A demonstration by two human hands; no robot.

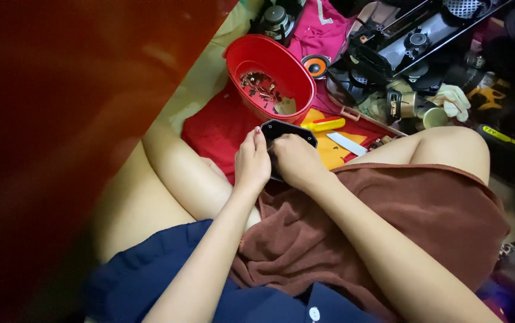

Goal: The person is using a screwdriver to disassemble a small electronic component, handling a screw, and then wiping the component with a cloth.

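Over our lap, where a brown towel (389, 221) is spread across crossed legs, we hold a flat black panel (287, 133) with angled corners between both hands. Our left hand (252, 160) is curled around the panel's left edge, fingers closed on it with the thumb on top. Our right hand (296, 160) covers the panel's lower right part, its grip closed over the piece, though we cannot tell whether it also pinches a small tool or screw underneath the fingers.

Just beyond the panel, a red plastic tub (269, 75) sits tilted on a red cloth (209, 134), with a scatter of small screws and metal bits (259, 85) lying in its bottom. Beside the tub to the right, a yellow-handled screwdriver (324, 125) lies on a yellow sheet (332, 151), near a white blade-like strip (346, 143). A small round speaker with an orange cone (316, 65) rests just behind the tub.

Farther right, a heap of black electronic housings and parts (413, 45) crowds the floor, with a pale work glove (452, 100) lying among them. A dark red blurred surface (60, 119) fills the left of the view.
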